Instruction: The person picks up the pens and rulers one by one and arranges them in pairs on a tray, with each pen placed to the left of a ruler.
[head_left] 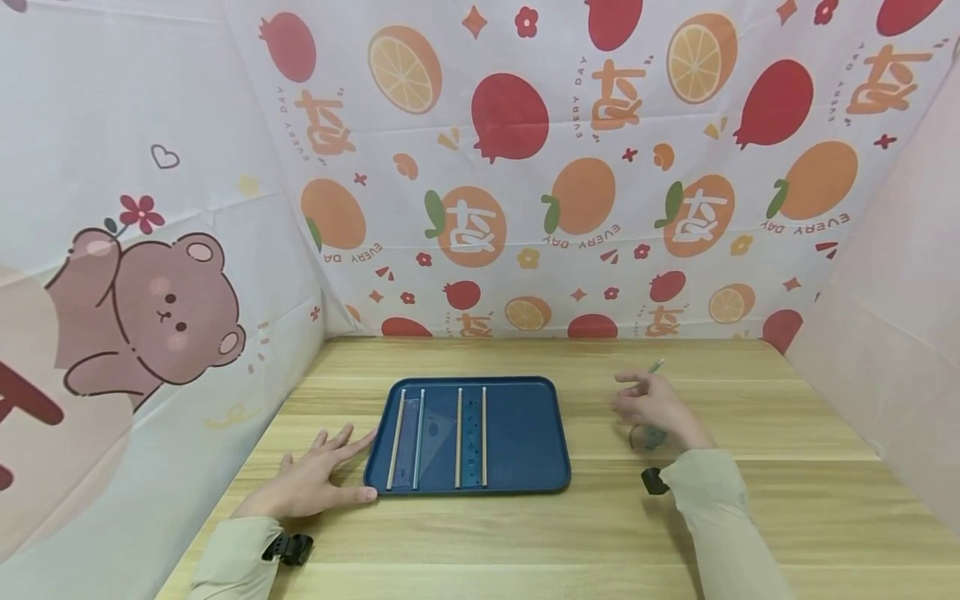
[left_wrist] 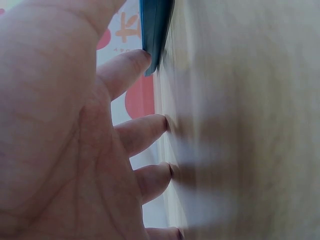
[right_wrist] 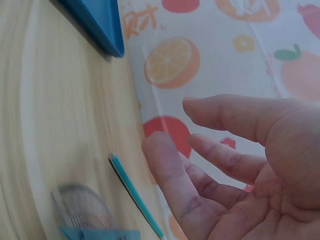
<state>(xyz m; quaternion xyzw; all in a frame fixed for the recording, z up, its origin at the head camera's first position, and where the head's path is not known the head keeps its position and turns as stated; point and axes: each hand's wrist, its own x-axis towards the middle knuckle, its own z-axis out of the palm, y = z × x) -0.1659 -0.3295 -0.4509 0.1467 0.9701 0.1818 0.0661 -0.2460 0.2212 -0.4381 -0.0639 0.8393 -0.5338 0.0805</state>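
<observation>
Left hand (head_left: 318, 482) lies flat on the table (head_left: 787, 508), fingers spread, fingertips touching the blue tray's (head_left: 525, 433) left edge. Tray already holds two clear rulers and pencils (head_left: 457, 437) in rows. Right of the tray, right hand (head_left: 656, 408) hovers loosely open, empty, over a teal pen (right_wrist: 135, 195) and small protractor (right_wrist: 82, 207) not yet loaded; nothing blocks them.

Blurred table (left_wrist: 250, 125) in left wrist view, protractor (right_wrist: 82, 207) smeared beside teal pencil (right_wrist: 135, 192), tray (right_wrist: 97, 22) cut off.
</observation>
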